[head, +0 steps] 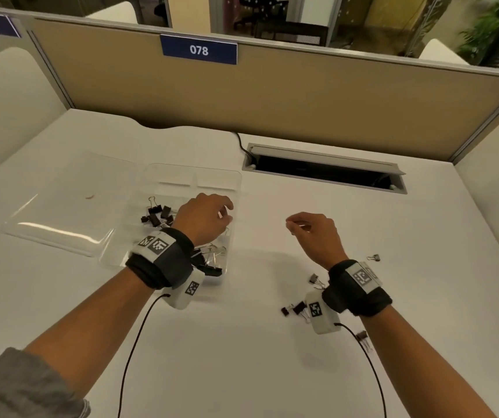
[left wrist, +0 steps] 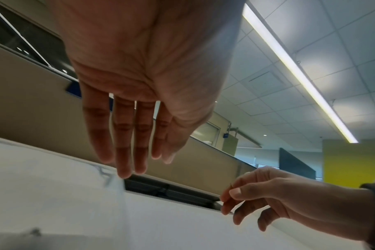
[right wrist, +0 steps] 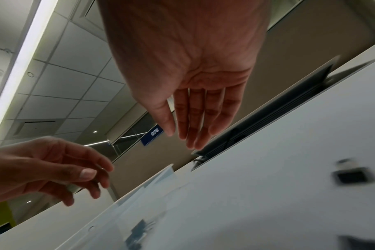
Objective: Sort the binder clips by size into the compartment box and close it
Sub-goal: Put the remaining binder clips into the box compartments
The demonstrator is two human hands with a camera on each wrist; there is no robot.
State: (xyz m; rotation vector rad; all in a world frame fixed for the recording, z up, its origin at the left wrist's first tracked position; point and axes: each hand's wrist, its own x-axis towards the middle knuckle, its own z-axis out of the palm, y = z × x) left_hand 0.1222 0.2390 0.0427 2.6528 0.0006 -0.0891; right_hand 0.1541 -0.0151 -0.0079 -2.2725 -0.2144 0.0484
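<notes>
I see the white desk (head: 242, 357) filling most of the head view, with the tan partition (head: 272, 95) and its blue 078 sign (head: 199, 49) behind. On the desk's left part sits the clear compartment box (head: 194, 182), its lid (head: 61, 212) lying open flat to its left. My left hand (head: 204, 217) hangs above the box's right side, fingers loosely extended and slightly apart, holding nothing that I can make out. My right hand (head: 314, 233) hovers over bare desk right of the box, fingers relaxed and close together, empty as far as the wrist view shows. Small black clips (head: 157, 214) lie in a middle compartment, larger ones (head: 209, 257) in the nearest compartment. Loose binder clips (head: 298, 309) are scattered on the desk under my right wrist
</notes>
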